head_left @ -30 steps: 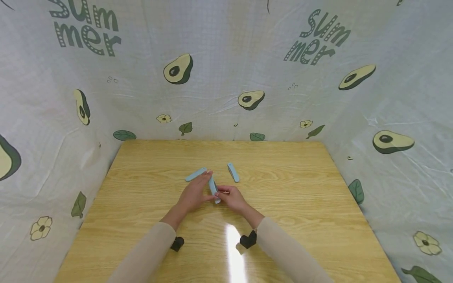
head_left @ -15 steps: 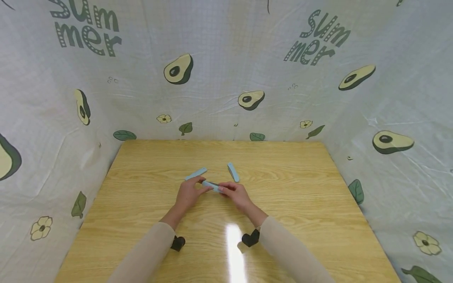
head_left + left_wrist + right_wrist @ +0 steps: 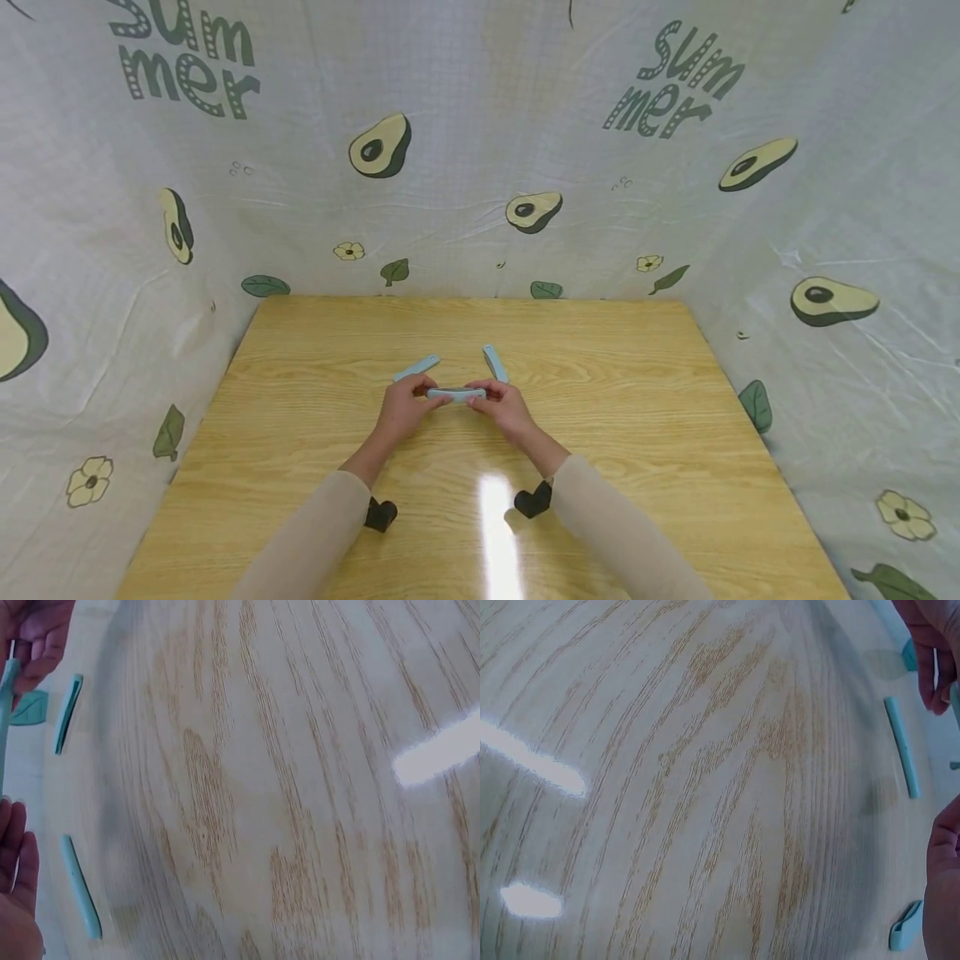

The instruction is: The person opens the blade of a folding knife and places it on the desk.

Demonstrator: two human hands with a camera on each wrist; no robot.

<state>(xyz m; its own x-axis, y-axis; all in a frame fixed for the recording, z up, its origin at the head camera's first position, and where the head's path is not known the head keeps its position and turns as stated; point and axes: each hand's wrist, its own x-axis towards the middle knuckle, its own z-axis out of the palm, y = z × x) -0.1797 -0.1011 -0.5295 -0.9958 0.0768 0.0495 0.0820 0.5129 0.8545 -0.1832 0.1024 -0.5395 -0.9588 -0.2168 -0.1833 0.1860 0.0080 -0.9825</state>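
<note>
A slim light-blue handle [image 3: 457, 397], with a dark slot along its far edge like a folded pocket knife, is held sideways between both hands. My left hand [image 3: 402, 410] pinches its left end between thumb and fingers. The right end is pinched by my right hand [image 3: 506, 410]. In the left wrist view a thin metallic strip shows by the upper end of the held handle [image 3: 7, 690]. Behind the hands lie two similar pieces: a left light-blue handle [image 3: 420, 365], slanted, and a right light-blue handle [image 3: 495, 362] with its slot facing left [image 3: 907, 927].
The wooden table [image 3: 337, 333] stands against a white curtain [image 3: 450, 67] printed with avocados, which also hangs on both sides. Black wrist mounts [image 3: 532, 500] sit by the beige sleeves [image 3: 622, 533]. A bright glare streak crosses the table's front.
The held handle has turned from pointing away from me to lying crosswise. My left hand has shifted from its far end to its left end, and my right hand now has the right end.
</note>
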